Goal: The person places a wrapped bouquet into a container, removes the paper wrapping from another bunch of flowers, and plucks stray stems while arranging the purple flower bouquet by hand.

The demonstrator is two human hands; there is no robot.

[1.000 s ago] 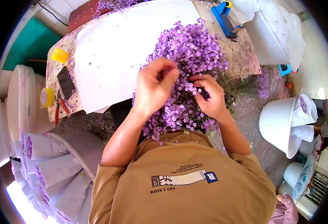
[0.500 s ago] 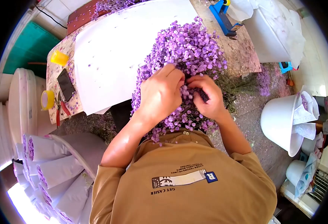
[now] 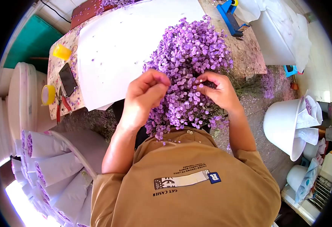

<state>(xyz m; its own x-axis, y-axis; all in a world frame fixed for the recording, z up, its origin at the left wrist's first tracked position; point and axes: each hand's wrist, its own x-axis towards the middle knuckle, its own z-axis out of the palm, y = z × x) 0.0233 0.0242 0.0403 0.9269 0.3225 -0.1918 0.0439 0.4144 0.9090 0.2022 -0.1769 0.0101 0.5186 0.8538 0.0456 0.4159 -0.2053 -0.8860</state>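
Observation:
A thick bunch of small purple flowers [image 3: 188,56] lies in front of my body, its lower part against the tan shirt. My left hand [image 3: 145,96] is at the bunch's left edge, fingers curled in and thumb pressed to them. Whatever may be in that pinch is too small to make out. My right hand [image 3: 222,90] reaches in from the right side, thumb and forefinger bent round a few blossoms. The other right fingers are partly hidden behind the thumb. Green stems show beyond the right wrist.
White paper sheets [image 3: 113,53] cover the table. On the left lie a phone [image 3: 67,79], yellow tape rolls [image 3: 62,52] and red-handled pliers [image 3: 63,102]. A blue tape dispenser [image 3: 229,19] stands at back right. Wrapped bunches [image 3: 56,168] fill a container; a white tub [image 3: 281,123] is at right.
My hands have drawn apart. The left moved left and down, out of the flowers; the right moved slightly right. More blossoms now show between them.

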